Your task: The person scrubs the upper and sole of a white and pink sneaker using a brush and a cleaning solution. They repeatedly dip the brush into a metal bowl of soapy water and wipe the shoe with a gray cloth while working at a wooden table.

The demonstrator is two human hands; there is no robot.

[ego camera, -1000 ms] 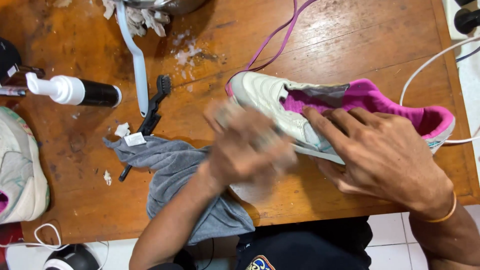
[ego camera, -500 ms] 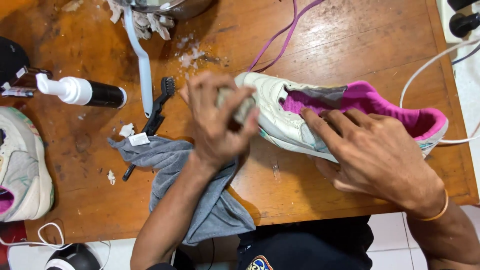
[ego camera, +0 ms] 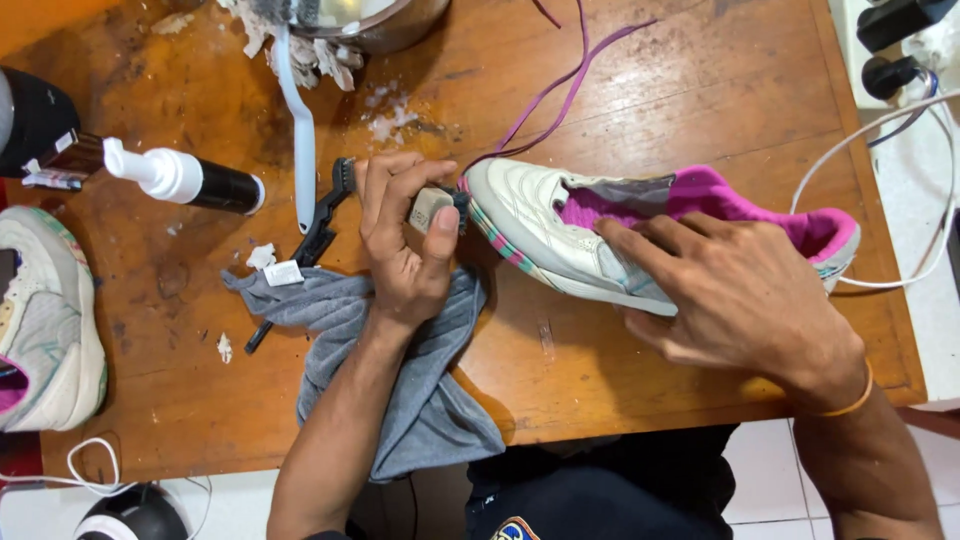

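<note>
- I am working at a worn brown wooden table point(ego camera: 620, 100) with scuffs and white crumbs on it; pale floor tiles show past its near edge.
- A crumpled grey cloth point(ego camera: 400, 370) hangs over that near edge, under my left wrist.
- A black bottle with a white pump top point(ego camera: 190, 180) lies on its side at the left, and a second white sneaker point(ego camera: 45, 320) sits at the far left edge.
- A black-handled brush point(ego camera: 315, 235) lies beside the cloth; purple laces point(ego camera: 560, 90) trail across the tabletop.
- My left hand point(ego camera: 405, 240) is curled around a small grey brush block point(ego camera: 432, 208), its bristles pressed to the toe of the white leather sneaker with pink lining point(ego camera: 560, 220).
- My right hand point(ego camera: 735, 295) grips that sneaker's side, fingers spread over the upper, steadying it on the table.
</note>
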